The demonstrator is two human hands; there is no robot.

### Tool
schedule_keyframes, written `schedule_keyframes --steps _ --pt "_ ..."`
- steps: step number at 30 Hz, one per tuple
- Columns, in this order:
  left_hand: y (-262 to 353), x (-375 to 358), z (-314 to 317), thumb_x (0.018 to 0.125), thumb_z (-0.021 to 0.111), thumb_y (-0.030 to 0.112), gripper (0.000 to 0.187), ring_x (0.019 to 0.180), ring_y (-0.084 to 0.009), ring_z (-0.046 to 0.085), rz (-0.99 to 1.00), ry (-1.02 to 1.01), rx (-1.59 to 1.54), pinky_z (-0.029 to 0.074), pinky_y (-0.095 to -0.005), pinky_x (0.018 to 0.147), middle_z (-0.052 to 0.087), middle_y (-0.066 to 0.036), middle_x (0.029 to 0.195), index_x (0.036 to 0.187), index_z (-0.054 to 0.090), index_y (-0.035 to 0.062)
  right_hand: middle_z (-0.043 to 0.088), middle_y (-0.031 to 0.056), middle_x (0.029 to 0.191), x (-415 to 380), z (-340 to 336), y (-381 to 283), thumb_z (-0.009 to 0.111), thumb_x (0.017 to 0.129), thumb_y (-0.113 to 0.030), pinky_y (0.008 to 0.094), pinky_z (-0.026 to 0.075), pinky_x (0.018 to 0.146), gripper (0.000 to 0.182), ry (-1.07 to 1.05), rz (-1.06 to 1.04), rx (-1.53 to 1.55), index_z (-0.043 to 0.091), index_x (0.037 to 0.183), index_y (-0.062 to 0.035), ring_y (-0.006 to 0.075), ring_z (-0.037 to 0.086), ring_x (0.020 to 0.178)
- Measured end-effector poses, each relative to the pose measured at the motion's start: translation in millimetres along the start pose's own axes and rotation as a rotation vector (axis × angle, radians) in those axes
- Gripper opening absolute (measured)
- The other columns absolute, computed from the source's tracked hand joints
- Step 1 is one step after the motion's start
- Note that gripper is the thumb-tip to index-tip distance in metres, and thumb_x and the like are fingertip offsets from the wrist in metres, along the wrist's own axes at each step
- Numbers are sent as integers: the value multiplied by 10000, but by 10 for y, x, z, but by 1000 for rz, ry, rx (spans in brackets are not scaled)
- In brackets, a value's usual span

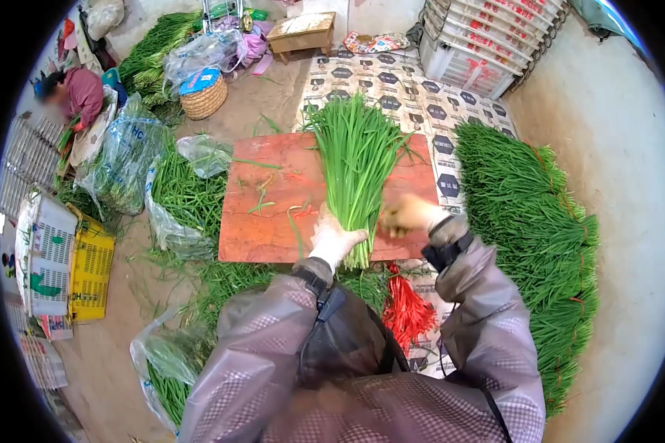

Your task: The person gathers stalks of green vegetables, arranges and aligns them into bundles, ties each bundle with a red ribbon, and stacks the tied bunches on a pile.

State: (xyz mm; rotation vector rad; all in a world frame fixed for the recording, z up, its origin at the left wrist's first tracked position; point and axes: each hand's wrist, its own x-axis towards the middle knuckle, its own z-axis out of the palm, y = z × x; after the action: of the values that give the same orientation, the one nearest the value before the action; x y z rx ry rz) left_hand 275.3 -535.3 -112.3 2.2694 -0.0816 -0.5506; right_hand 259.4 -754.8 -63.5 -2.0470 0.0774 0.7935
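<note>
A bundle of long green leafy stalks [355, 162] lies on a reddish wooden board [255, 221], its cut ends toward me. My left hand [334, 235], in a pale glove, is closed round the lower stalks. Just right of the bundle is my right hand [410, 215], also gloved; its fingers are curled and blurred, and what they hold, if anything, cannot be made out. Loose leaf bits and thin red strips lie on the board. Below the board's near edge hangs a bunch of red ties [406, 314].
Stacked green bundles [524, 251] line the right wall. White baskets [480, 52] stand behind them. Bags of greens [188, 192] and a yellow crate [90, 266] are at the left. Another person [81, 96] bends at the far left. A low wooden stool [303, 31] stands at the back.
</note>
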Motion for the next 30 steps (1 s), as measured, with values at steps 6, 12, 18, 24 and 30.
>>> schedule_keyframes --steps 6,12,18,24,30 --pt "-65 48 8 615 876 384 1215 1379 -382 362 19 3 -54 309 -443 1140 383 -258 1473 1514 163 -15 690 94 712 106 620 299 658 841 -157 298 531 568 189 128 38 223 676 821 29 152 652 602" --pt "-119 117 32 611 882 377 1234 1378 -392 361 46 -41 -120 305 -450 1141 386 -254 1474 1519 140 -7 683 108 698 229 715 489 668 817 -169 321 528 545 205 177 -35 191 668 830 35 161 650 577" --pt "-133 120 88 531 924 386 1318 1325 -387 438 68 53 -143 343 -414 1127 462 -290 1398 1502 151 -58 690 85 700 113 806 325 638 837 -177 325 526 537 203 159 29 -11 681 830 21 156 649 562" --pt "-57 85 67 535 923 385 1340 1379 -418 343 -10 24 -78 289 -443 1157 364 -333 1447 1513 119 -52 715 97 746 42 345 424 635 855 -174 352 532 579 178 125 81 163 717 899 -23 185 676 623" --pt "-32 41 32 559 907 390 1301 1359 -426 366 9 12 -94 295 -442 1152 385 -322 1437 1516 134 -33 690 150 877 219 169 870 593 836 -163 472 518 719 167 879 -194 -1078 687 963 -107 340 678 838"
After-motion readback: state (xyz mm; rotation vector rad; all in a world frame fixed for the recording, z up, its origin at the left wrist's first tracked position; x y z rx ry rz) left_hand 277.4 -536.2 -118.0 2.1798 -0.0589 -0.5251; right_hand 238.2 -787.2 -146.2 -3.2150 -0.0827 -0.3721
